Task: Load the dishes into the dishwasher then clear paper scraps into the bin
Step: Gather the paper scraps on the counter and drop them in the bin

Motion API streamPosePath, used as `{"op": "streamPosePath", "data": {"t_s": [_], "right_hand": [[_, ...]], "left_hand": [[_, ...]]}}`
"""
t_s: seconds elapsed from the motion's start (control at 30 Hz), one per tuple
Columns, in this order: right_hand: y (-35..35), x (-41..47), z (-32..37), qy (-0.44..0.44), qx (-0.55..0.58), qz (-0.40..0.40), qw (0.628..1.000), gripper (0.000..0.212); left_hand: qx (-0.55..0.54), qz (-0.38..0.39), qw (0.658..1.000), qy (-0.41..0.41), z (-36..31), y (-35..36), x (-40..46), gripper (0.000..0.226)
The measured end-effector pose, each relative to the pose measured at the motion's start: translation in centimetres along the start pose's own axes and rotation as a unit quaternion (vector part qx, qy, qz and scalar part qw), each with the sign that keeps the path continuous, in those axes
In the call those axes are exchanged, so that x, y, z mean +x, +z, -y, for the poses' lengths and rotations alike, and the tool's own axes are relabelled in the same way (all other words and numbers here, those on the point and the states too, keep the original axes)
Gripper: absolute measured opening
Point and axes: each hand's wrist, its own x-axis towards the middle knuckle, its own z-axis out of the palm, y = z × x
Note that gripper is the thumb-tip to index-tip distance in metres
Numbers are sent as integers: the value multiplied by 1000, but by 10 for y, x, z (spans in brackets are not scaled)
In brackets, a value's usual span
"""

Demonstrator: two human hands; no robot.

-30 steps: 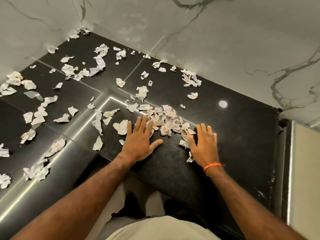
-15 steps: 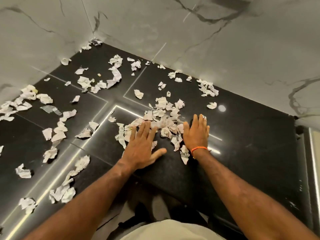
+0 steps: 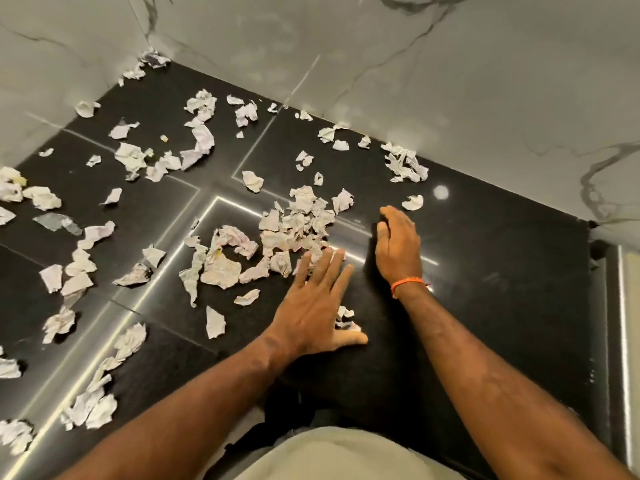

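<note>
Black polished stone forms the worktop (image 3: 485,258) before you, meeting pale veined marble walls (image 3: 450,81) at the back and on your left side. Your left hand (image 3: 311,306) lies flat on the stone, fingers straight and spread, thumb stretched out toward your body side; it holds nothing, though a few small bits of paper (image 3: 344,317) sit against its thumb edge. Your right hand (image 3: 398,244) stands on its little-finger edge just beside the left, fingers together and slightly bent, also gripping nothing; an orange band (image 3: 408,284) circles its wrist. Just ahead of your left fingertips and to the left of your right hand lies the gathered pile of paper scraps (image 3: 298,223), crumpled white pieces touching one another. One lone scrap (image 3: 412,201) rests just beyond your right fingertips, and a small cluster (image 3: 405,164) lies farther out against the back wall. More torn pieces (image 3: 79,271) are strewn well to the left of both hands, reaching into the far corner (image 3: 152,58).
</note>
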Motion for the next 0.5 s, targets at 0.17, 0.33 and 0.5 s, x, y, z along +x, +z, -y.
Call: {"op": "streamPosePath", "data": {"t_s": [0.17,0.33,0.5], "right_hand": [[-17,36,-28,98,-124,-18,987,52],[9,53,-3,12,-201,108,974,62],[5,85,-18,-16,-153,33,988,55]], "left_hand": [[18,-23,994,-104,32,0,47,85],[4,-73,975,-209,63,-17,89,66],[49,-28,998,-12,40,-5,109,79]]}}
